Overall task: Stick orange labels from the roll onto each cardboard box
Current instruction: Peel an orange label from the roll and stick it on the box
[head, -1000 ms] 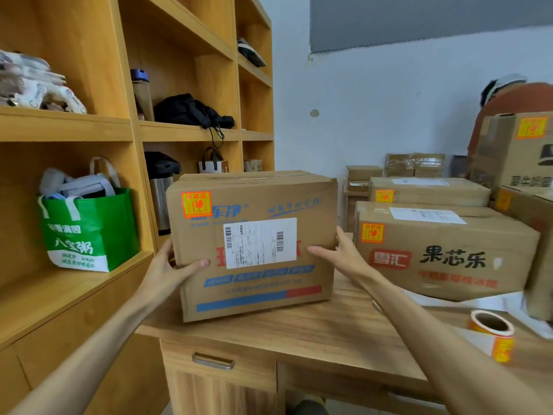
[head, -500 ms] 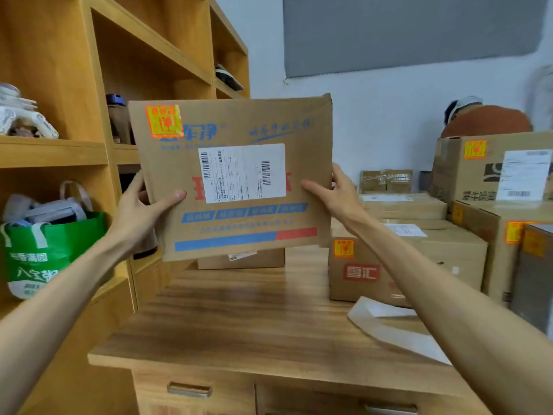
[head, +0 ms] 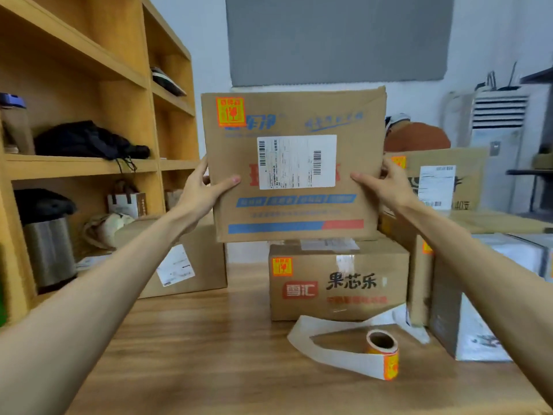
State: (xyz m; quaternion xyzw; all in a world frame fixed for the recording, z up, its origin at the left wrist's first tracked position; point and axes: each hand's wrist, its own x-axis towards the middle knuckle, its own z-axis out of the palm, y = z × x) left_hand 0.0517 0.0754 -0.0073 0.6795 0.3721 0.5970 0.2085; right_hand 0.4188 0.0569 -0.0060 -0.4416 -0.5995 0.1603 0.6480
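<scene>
Head cam: the box (head: 293, 166) that was sat at the desk's left edge a second ago has been lifted clear and swung over to the right, so it's now held in the air above the printed box (head: 338, 283) at the back of the desk (head: 209, 354). An orange label (head: 230, 111) is already stuck in its top left corner, so this one looks done and is probably being stacked out of the way (just a guess). It's gripped from both sides: the left hand (head: 200, 190) has its thumb laid across the front and its fingers tucked round the side edge, and the right hand (head: 386, 184) is mirrored on the other edge, with both arms stretched well out. The roll (head: 383, 345) is left standing near the desk's front right corner, backing strip (head: 335, 359) trailing. No orange can be seen on the shelf-side box (head: 185, 265) at the back left, so that may be next.
</scene>
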